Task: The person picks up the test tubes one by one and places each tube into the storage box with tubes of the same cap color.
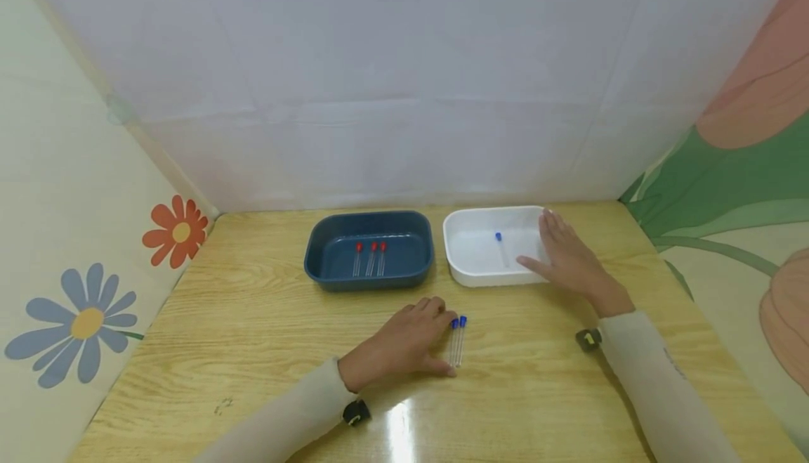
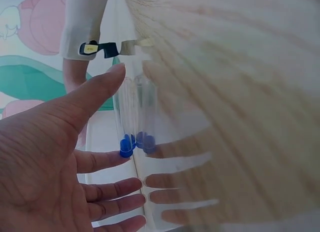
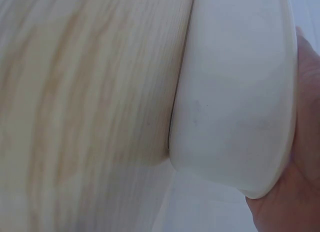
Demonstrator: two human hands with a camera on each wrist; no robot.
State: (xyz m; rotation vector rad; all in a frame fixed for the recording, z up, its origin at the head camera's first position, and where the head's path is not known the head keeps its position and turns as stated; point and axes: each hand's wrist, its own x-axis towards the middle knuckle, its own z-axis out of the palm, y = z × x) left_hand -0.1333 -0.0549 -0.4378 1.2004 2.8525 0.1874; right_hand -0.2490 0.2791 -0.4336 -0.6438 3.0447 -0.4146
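Two clear test tubes with blue caps (image 1: 461,343) lie side by side on the wooden table. My left hand (image 1: 404,340) is right beside them, its index fingertip at a blue cap (image 2: 126,148) and its thumb near the other end of the tubes. In the left wrist view its fingers are mostly straight and spread. My right hand (image 1: 569,256) rests over the right rim of the white tray (image 1: 464,277), fingers extended, thumb over the inside. One blue-capped tube (image 1: 501,246) lies in that tray. The right wrist view shows the tray's outer wall (image 3: 230,102) with the palm behind its rim.
A dark blue tray (image 1: 316,282) stands left of the white one and holds three red-capped tubes (image 1: 370,259). Behind both trays rises a white sheet wall (image 1: 354,98). Flower-printed panels (image 1: 88,322) flank the wooden table (image 1: 253,357).
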